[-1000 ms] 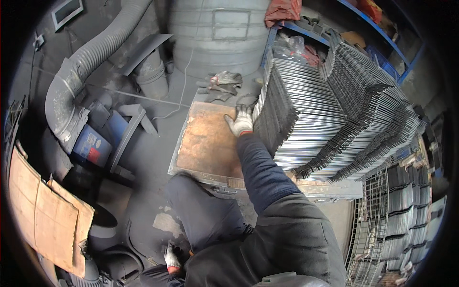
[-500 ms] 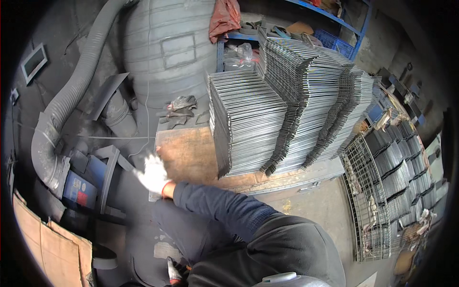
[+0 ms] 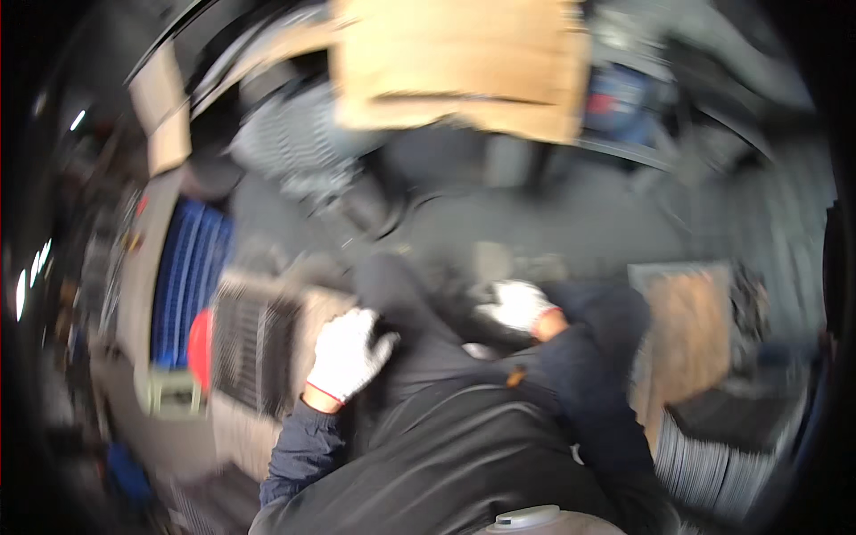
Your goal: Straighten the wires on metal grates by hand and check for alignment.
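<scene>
Both hands wear white gloves, and the picture is blurred by motion. My left hand is over the edge of a board beside a pile of dark wire grids. Its thumb stands apart from the fingers, and nothing shows in it. My right hand is above my right thigh, over the dark floor. Its fingers point left, loosely stretched, with no held thing visible. To the right lies a brown wooden board; a stack of metal wire grids stands at the lower right.
A large cardboard sheet stands ahead. A blue ribbed crate, a red round object and a pale green stool-like frame are at the left. A blue machine is at the far right. Dark gloves or rags lie beyond the board.
My view has swung left, so the tall grid stack has shifted from the middle to the lower right. My right hand has drawn in from its outstretched reach; my left hand now shows fully.
</scene>
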A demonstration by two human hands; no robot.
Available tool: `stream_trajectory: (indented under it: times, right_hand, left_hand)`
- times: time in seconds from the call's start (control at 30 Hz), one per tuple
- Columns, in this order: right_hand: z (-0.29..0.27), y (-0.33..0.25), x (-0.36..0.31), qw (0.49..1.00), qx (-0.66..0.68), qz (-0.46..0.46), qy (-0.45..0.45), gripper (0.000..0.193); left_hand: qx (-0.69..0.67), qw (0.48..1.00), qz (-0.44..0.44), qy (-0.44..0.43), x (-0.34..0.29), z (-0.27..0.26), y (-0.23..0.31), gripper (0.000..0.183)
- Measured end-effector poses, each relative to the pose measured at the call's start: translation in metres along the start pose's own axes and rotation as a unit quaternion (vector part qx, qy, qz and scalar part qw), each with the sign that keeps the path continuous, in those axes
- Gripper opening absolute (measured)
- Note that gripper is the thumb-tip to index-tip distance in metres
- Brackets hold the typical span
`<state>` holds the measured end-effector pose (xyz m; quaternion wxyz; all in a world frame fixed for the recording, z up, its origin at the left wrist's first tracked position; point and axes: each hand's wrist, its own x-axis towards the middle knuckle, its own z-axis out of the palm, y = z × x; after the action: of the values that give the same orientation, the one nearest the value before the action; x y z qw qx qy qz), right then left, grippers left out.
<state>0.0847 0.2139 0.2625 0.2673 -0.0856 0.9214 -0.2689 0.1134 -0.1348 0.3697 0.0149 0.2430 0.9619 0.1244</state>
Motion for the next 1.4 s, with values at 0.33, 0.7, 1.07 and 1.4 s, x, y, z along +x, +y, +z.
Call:
stream_trajectory:
  times: [0.33, 0.7, 1.07, 1.4]
  right_hand:
    - [0.085, 0.048, 0.06, 0.992, -0.048, -0.111, -0.037, 0.067]
    - [0.087, 0.061, 0.048, 0.996, -0.057, -0.07, -0.022, 0.065]
    - [0.075, 0.049, 0.042, 0.995, -0.077, -0.05, -0.023, 0.063]
    - [0.065, 0.04, 0.039, 0.997, -0.014, -0.077, 0.021, 0.06]
  left_hand:
    - [0.109, 0.837, -0.503, 0.187, -0.209, 0.009, -0.13, 0.081]
    - [0.125, 0.913, -0.331, 0.203, -0.167, 0.007, -0.129, 0.041]
    - [-0.012, 0.903, -0.374, 0.212, -0.177, -0.041, -0.118, 0.027]
    - [0.168, 0.867, -0.315, 0.348, -0.168, -0.077, -0.127, 0.019]
